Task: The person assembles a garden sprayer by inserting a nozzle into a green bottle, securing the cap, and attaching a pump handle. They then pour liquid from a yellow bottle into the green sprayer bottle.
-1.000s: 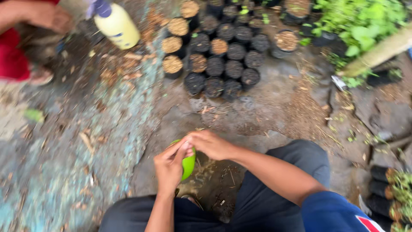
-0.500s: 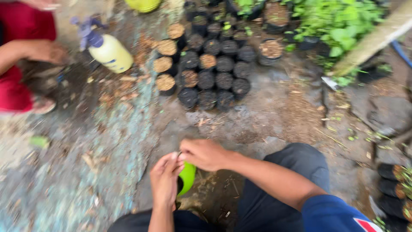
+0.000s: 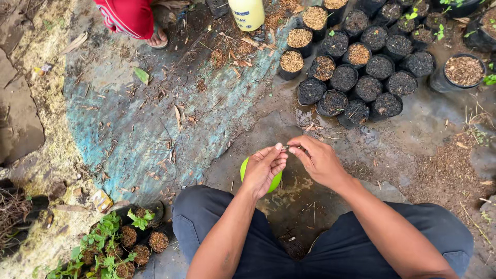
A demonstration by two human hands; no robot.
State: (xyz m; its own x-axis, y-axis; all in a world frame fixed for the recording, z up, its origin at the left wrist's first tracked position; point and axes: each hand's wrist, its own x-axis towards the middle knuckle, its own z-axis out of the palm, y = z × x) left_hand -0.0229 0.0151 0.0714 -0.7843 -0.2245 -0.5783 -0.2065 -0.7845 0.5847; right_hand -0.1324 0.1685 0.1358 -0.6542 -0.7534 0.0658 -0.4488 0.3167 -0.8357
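Note:
My left hand (image 3: 262, 168) is cupped around a small round bright green object (image 3: 244, 168), held low over the wet ground between my knees. My right hand (image 3: 319, 161) is beside it, thumb and forefinger pinched on something tiny and pale that is too small to identify. The fingertips of both hands meet just above the green object. Both forearms come up from the bottom of the view over my dark trousers (image 3: 336, 248).
Several black soil-filled seedling bags (image 3: 356, 77) stand clustered at the upper right, next to a bigger pot (image 3: 463, 72). A yellow spray bottle (image 3: 247, 13) stands at the top. Another person's red garment (image 3: 129, 18) and sandalled foot are top left. Small sprouting bags (image 3: 121, 237) are bottom left.
My hands stay together on the green object while the view has tilted, so the bags and bottle sit higher. The other person's hand has gone out of view.

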